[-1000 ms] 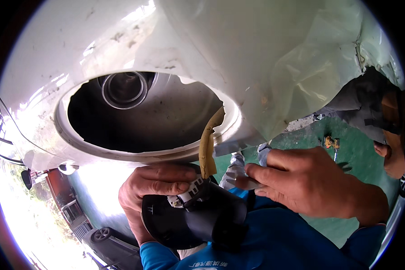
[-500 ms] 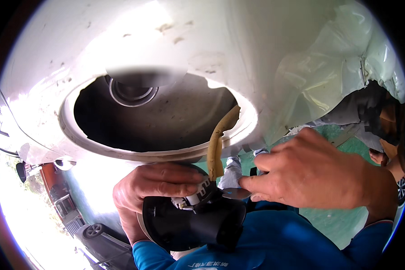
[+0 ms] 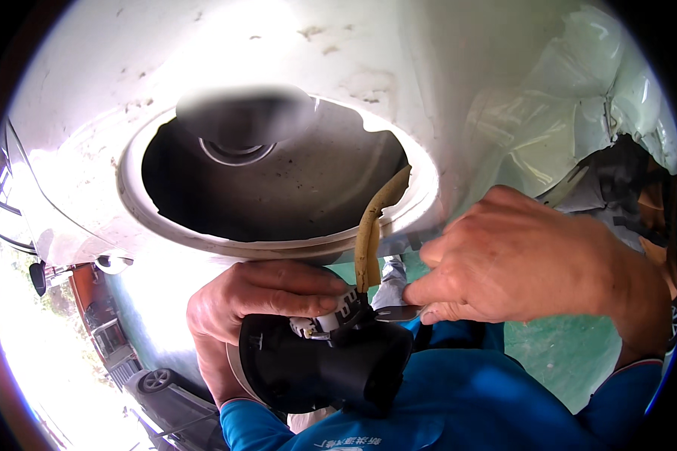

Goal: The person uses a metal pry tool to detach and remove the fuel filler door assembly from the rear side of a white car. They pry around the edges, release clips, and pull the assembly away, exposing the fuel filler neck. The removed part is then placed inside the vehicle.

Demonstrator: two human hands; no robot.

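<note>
My left hand (image 3: 241, 304) is closed on a black plastic housing (image 3: 308, 368), its fingers over a grey-and-white electrical connector (image 3: 338, 316). From that connector a wire bundle in a yellowish-brown sleeve (image 3: 367, 248) runs up into an oval opening in a white car body panel (image 3: 353, 45). My right hand (image 3: 511, 263) pinches a thin flat metal blade-like tool (image 3: 399, 313). Its tip lies beside the wire end of the connector; whether it touches is hard to tell. The tool's grip end is hidden in my fingers.
The opening's pale rim (image 3: 134, 192) is just above my left hand. At the upper right the panel is crumpled (image 3: 549, 128). Another person's grey clothing (image 3: 602, 180) shows at the right. Parked vehicles (image 3: 177, 398) stand at the lower left, beyond a green floor (image 3: 557, 361).
The panel and its opening have shifted slightly to the right in view. My right hand sits a little higher, with the blade still beside the connector. The left hand keeps its hold.
</note>
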